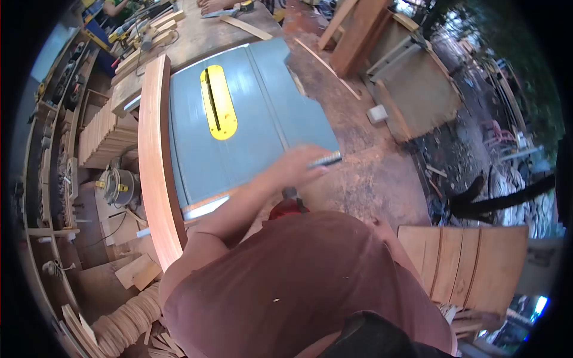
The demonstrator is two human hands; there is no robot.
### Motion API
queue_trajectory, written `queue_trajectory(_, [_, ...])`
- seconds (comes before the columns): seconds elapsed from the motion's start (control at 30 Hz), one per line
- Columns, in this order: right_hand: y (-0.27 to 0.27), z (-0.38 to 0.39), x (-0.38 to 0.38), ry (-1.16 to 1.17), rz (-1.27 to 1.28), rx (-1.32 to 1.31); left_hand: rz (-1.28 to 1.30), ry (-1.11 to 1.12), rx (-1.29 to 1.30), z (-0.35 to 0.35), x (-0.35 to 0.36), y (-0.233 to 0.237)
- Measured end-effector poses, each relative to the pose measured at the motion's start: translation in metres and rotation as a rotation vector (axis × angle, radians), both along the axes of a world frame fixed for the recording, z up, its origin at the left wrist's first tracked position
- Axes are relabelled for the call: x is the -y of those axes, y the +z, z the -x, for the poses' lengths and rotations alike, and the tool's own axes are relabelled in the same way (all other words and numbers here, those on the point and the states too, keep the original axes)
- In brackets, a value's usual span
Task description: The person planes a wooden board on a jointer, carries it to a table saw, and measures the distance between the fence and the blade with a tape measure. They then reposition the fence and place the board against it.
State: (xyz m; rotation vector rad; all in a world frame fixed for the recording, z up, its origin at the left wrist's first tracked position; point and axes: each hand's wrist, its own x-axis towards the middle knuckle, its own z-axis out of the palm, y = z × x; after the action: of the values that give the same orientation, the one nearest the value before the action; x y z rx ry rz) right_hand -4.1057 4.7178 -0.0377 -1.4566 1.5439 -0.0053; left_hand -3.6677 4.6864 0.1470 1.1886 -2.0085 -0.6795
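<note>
My left hand [296,168] reaches out, motion-blurred, to the near right corner of a blue-grey table saw [262,101]. Its fingertips lie on a small ridged metal piece [326,159] at that table edge; whether the fingers close around it is unclear. The saw has a yellow throat plate [218,102] around the blade slot. A long curved reddish wooden board [158,155] lies along the saw's left side. A red part [287,208] shows just under my forearm. My right hand is out of sight behind my maroon-shirted body.
Another person's hands [210,6] rest on a cluttered workbench [197,36] beyond the saw. Stacked slats [104,134] and wooden discs [125,319] sit at left, joined wooden panels [465,262] at right, leaning boards [358,30] behind. Sawdust covers the floor.
</note>
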Motion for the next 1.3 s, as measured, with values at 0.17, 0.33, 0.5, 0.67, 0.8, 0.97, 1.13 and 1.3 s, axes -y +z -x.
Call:
queue_trajectory(0.17, [-0.093, 0.095, 0.044, -0.129, -0.225, 0.039, -0.097, -0.062, -0.041, 0.017, 0.078, -0.029])
queue_trajectory(0.33, [-0.013, 0.025, 0.179, -0.079, -0.237, -0.101, -0.004, 0.388, 0.130, -0.015, 0.139, -0.085])
queue_trajectory(0.5, [-0.035, 0.035, 0.424, 0.255, 0.029, -0.238, -0.113, 0.577, 0.365, 0.014, 0.163, -0.075])
queue_trajectory(0.67, [-0.047, 0.047, 0.771, -0.124, 0.178, 0.145, -0.400, 0.953, 0.604, 0.062, 0.185, -0.073])
queue_trajectory(0.8, [-0.065, 0.055, 0.979, -0.484, 0.428, 0.012, -0.606, 1.248, 0.693, 0.096, 0.215, -0.079])
queue_trajectory(0.97, [-0.108, 0.051, 1.096, -0.674, 0.450, 0.538, -0.734, 1.360, 0.680, 0.101, 0.231, -0.087])
queue_trajectory(1.13, [-0.142, 0.051, 1.142, -0.819, 0.408, 0.545, -0.805, 1.429, 0.548, 0.098, 0.239, -0.094])
queue_trajectory(1.3, [-0.093, 0.036, 1.104, -0.858, 0.582, 0.521, -0.922, 1.417, 0.504, 0.094, 0.245, -0.095])
